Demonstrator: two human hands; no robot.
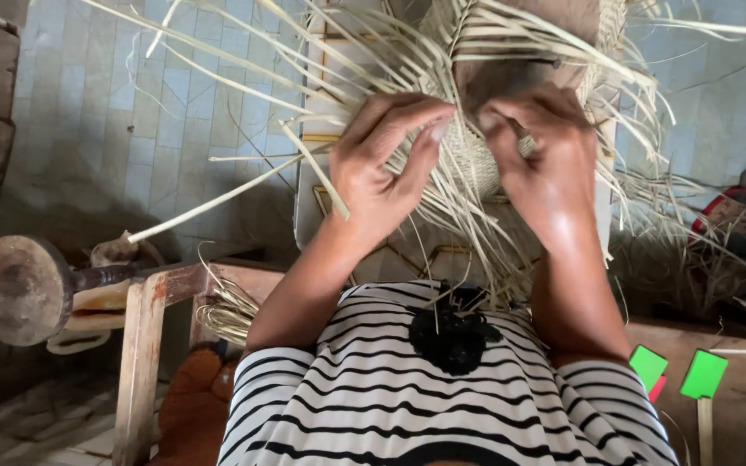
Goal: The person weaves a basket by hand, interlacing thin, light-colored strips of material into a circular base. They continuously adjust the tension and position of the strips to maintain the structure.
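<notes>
A half-woven basket of pale straw strips (477, 151) sits over a rounded form on a white stand in front of me. Long loose strips (243, 82) fan out from its rim in all directions. My left hand (383, 164) pinches strips at the woven edge, thumb and fingers closed on them. My right hand (539, 160) grips strips just beside it, fingers curled against the weave. Both hands nearly touch at the basket's near side. I wear a black-and-white striped top (407, 388).
A wooden frame (144, 345) stands at lower left with a bundle of straw (226, 315) on it. A round wooden mallet-like tool (15, 289) lies to the left. Dry straw heaps (692, 259) lie right. Green tags (703, 373) sit at lower right. The floor is pale blue tile (131, 112).
</notes>
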